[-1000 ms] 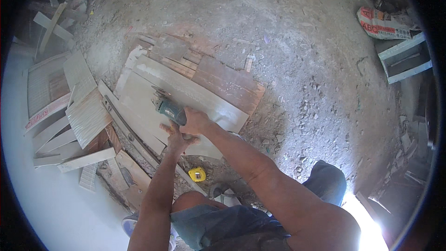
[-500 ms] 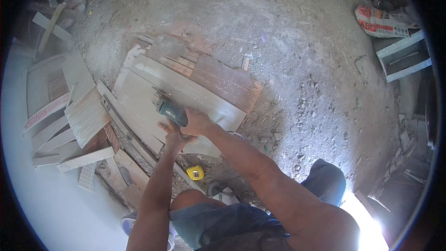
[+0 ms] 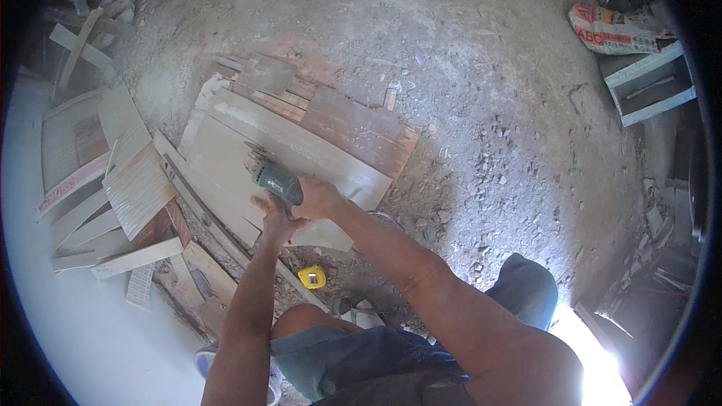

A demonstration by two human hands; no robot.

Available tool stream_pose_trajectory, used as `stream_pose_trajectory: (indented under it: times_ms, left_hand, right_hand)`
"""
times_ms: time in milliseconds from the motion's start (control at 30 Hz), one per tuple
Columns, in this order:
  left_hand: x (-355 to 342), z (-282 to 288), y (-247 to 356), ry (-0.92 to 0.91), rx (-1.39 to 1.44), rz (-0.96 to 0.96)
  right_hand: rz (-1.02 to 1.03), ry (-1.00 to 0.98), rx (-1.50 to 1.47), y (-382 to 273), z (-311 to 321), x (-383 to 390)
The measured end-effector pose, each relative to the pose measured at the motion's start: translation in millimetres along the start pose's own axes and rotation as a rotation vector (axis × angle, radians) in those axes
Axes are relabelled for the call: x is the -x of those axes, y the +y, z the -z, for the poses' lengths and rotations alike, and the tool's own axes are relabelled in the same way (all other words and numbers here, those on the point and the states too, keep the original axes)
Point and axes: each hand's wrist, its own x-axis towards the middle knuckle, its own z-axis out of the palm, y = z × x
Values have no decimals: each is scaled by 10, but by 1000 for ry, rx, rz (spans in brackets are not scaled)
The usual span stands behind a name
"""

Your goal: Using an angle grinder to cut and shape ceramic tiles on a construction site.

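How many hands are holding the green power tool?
2: the left hand grips the green power tool from below, and the right hand grips it from the right, over the pale tile.

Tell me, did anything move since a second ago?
Hardly anything. Both hands, left and right, still grip the green power tool on the pale tile; it has barely shifted. The yellow tape measure stayed put.

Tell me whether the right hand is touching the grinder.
Touching. The head view shows the right hand wrapped around the rear of the teal angle grinder, no gap visible.
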Motion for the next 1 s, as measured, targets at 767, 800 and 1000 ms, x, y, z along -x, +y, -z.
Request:
stream_pose_trajectory:
  times_ms: [767, 800, 1000]
  left_hand:
    - [-81, -37, -176, -68, -76, 77]
    - [-89, -64, -106, -77, -74, 70]
    - [24, 29, 144, -33, -150, 123]
  right_hand:
    - [21, 46, -20, 110, -36, 205]
    - [10, 50, -18, 171, -45, 215]
    - [10, 39, -39, 164, 1, 272]
